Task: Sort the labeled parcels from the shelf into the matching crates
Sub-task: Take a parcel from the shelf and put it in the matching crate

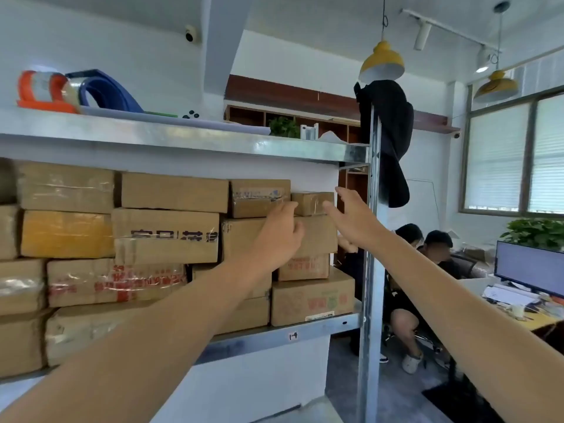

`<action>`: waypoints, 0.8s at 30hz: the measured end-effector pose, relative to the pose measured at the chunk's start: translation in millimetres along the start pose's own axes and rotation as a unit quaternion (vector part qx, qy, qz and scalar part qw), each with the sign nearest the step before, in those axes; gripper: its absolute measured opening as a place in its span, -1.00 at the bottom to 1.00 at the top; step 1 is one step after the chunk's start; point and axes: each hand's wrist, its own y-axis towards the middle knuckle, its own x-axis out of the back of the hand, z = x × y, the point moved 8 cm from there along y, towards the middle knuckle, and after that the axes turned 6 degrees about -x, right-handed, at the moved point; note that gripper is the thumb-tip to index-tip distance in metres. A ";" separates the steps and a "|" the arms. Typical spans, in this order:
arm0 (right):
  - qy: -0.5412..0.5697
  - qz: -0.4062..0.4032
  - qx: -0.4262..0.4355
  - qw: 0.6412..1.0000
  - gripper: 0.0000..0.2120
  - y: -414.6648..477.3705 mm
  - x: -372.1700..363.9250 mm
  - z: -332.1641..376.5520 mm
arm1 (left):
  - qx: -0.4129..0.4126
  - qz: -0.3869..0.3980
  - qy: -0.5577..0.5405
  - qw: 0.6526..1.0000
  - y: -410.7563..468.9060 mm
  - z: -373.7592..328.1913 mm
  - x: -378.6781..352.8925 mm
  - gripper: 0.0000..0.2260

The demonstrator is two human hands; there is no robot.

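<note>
The small parcel is a brown cardboard box under glossy clear tape. It sits on top of the stack at the right end of the metal shelf, just right of frame centre. At least fifteen cardboard parcels fill that tier in roughly four rows. Two bare arms stretch up from the lower corners. The left hand, fingers loosely curled and gripping nothing, is at the small parcel's left edge. The right hand, fingers straight and thumb raised, is at its right edge. Whether either hand touches it cannot be told.
</note>
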 end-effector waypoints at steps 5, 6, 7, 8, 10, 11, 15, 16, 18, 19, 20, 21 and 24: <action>0.053 -0.009 -0.046 0.997 -0.41 46.5 -9.5 -10.5 | 0.044 -0.016 -0.016 0.999 35.3 19.3 -14.6 -0.62; 0.074 0.000 -0.058 0.996 -0.41 53.3 -13.3 -13.3 | 0.048 -0.021 -0.016 0.998 40.7 21.2 -19.3 -0.63; 0.102 0.011 -0.068 0.992 -0.42 59.4 -18.0 -17.6 | 0.046 -0.027 -0.007 0.999 44.6 22.6 -24.4 -0.62; 0.132 0.022 -0.082 0.988 -0.41 62.6 -21.7 -22.2 | 0.039 -0.041 0.013 0.998 46.3 22.1 -28.2 -0.62; 0.177 0.031 -0.108 0.978 -0.40 66.2 -28.3 -33.8 | 0.026 -0.072 0.055 0.996 46.7 21.3 -36.4 -0.61; 0.198 0.030 -0.117 0.973 -0.39 66.8 -30.4 -38.8 | 0.025 -0.086 0.075 0.993 47.8 20.5 -38.8 -0.60; 0.243 0.039 -0.124 0.961 -0.34 62.6 -32.4 -47.8 | 0.071 -0.081 0.114 0.988 57.4 17.1 -44.9 -0.63; 0.248 0.035 -0.115 0.961 -0.36 62.4 -29.4 -48.3 | 0.085 -0.079 0.094 0.989 60.0 16.3 -44.9 -0.65; 0.265 0.022 -0.091 0.960 -0.39 62.0 -21.0 -49.1 | 0.097 -0.091 0.030 0.991 63.2 9.9 -42.6 -0.66; 0.274 0.018 -0.078 0.958 -0.41 60.7 -17.4 -49.6 | 0.096 -0.105 -0.002 0.990 62.9 4.8 -40.2 -0.64; 0.286 0.014 -0.068 0.956 -0.43 58.1 -13.9 -49.4 | 0.094 -0.119 -0.029 0.988 61.2 -1.0 -37.4 -0.63; 0.300 0.011 -0.061 0.952 -0.47 55.2 -11.0 -51.0 | 0.091 -0.135 -0.048 0.985 58.8 -6.7 -34.6 -0.62; 0.350 -0.005 -0.063 0.935 -0.63 40.7 -1.6 -59.8 | 0.096 -0.168 -0.084 0.978 45.9 -23.3 -32.6 -0.63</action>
